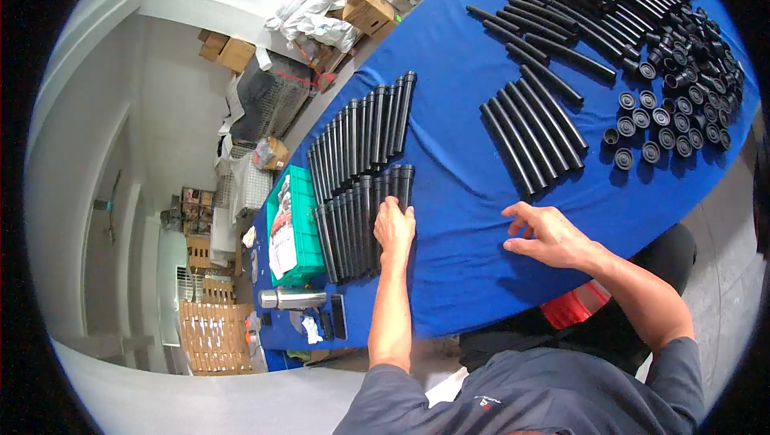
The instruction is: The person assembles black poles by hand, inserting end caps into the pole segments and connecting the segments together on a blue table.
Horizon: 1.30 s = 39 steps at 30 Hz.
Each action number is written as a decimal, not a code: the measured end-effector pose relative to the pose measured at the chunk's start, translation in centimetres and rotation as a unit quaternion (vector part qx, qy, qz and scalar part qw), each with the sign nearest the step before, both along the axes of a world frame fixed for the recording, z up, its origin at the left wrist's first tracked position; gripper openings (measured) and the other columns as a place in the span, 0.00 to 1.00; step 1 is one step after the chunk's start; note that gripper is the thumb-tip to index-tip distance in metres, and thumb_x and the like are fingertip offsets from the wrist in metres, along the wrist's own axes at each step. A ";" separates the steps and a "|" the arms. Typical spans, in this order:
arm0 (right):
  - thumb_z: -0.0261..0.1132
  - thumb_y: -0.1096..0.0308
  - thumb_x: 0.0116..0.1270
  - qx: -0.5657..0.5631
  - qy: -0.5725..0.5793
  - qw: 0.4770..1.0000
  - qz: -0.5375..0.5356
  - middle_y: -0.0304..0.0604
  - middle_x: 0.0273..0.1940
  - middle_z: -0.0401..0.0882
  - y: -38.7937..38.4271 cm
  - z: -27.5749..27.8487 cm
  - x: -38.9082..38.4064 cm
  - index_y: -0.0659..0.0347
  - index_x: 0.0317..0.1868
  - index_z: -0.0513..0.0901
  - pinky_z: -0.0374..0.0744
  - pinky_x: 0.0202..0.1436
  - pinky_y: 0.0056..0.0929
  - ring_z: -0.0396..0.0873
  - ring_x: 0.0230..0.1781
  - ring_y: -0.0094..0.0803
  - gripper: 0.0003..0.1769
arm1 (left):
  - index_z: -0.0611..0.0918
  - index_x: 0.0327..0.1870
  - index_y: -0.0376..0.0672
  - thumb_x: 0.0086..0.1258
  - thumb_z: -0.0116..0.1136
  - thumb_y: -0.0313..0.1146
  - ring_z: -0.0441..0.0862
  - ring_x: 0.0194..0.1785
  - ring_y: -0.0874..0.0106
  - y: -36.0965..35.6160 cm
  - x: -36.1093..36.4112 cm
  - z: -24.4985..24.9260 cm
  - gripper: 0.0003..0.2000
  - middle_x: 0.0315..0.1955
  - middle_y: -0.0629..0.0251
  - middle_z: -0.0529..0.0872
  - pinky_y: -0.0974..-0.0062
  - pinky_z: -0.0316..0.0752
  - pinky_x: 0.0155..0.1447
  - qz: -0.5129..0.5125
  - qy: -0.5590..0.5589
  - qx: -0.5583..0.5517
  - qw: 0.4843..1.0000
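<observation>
My left hand (395,230) is closed around a black capped tube (407,182) at the right end of the nearer row of capped tubes (346,230). Its palm hides part of that tube. Beyond it lies a second row of capped tubes (357,134), side by side on the blue cloth. My right hand (553,236) hovers over the cloth with fingers loosely bent and apart, nothing in them. Closest to it is a group of plain black tubes (536,132). Round black caps (662,116) are scattered at the right, some heaped together.
More black tubes (577,2) are piled at the far right of the blue-covered table (457,250). A green crate (301,226) with papers stands left of the rows. Nearby lie a steel flask (293,298) and a phone (338,316). Cardboard boxes (367,11) stand beyond the table.
</observation>
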State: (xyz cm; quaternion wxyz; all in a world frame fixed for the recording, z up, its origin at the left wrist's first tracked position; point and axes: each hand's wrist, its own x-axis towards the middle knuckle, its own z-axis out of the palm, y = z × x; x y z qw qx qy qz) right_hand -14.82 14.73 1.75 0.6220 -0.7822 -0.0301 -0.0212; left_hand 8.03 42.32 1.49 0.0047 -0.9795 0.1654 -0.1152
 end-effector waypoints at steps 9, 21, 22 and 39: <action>0.69 0.58 0.67 -0.028 -0.040 0.999 0.021 0.56 0.40 0.88 0.5 -1.2 -0.1 0.69 0.58 0.77 0.83 0.49 0.47 0.86 0.42 0.54 0.26 | 0.78 0.56 0.40 0.63 0.72 0.43 0.83 0.54 0.48 0.0 0.0 0.5 0.25 0.51 0.49 0.84 0.53 0.77 0.58 -0.007 0.010 0.004 1.000; 0.67 0.57 0.64 -0.068 -0.060 0.983 0.161 0.56 0.36 0.87 1.3 -2.5 -0.1 0.67 0.40 0.86 0.81 0.49 0.48 0.86 0.41 0.53 0.18 | 0.75 0.68 0.39 0.69 0.53 0.20 0.74 0.70 0.50 -11.0 -4.8 0.0 0.24 0.64 0.49 0.80 0.57 0.70 0.73 -0.400 0.079 -0.149 0.901; 0.67 0.58 0.68 -0.082 -0.071 0.978 0.179 0.54 0.37 0.87 0.9 -2.1 -0.1 0.67 0.44 0.84 0.82 0.46 0.46 0.86 0.40 0.50 0.18 | 0.72 0.71 0.40 0.69 0.51 0.19 0.70 0.73 0.50 -12.3 -5.6 0.0 0.27 0.68 0.50 0.76 0.57 0.67 0.75 -0.413 0.098 -0.143 0.894; 0.76 0.55 0.54 -0.545 0.016 0.714 -0.438 0.61 0.74 0.62 -11.7 -1.1 -0.8 0.59 0.56 0.84 0.45 0.82 0.60 0.53 0.79 0.57 0.30 | 0.79 0.63 0.35 0.74 0.60 0.37 0.72 0.70 0.45 -14.8 -4.6 -5.2 0.21 0.61 0.47 0.82 0.54 0.65 0.74 -0.293 0.077 -0.292 0.907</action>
